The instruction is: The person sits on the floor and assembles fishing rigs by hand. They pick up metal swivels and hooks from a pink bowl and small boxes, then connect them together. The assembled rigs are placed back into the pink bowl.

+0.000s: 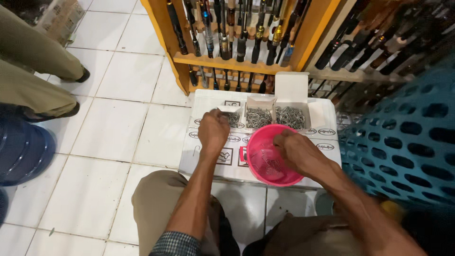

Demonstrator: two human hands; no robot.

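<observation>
Left hand (213,130) pinches into the leftmost box of hooks (232,118), just ahead of it, while right hand (296,149) rests curled over the pink bucket (270,166), its grip's contents hidden.

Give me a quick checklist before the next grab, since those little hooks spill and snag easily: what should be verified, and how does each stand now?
1. Pink bowl sits fully on the white carton: ok.
2. Three small open boxes of hooks upright, nothing spilled around them: ok.
3. Left hand reaches the leftmost box: ok, at its edge.
4. Right hand steadies the bowl: ok, over its rim.
5. Hooks caught in either hand: cannot tell, too small and blurred.
6. Rod rack clear of both hands: ok.
</observation>
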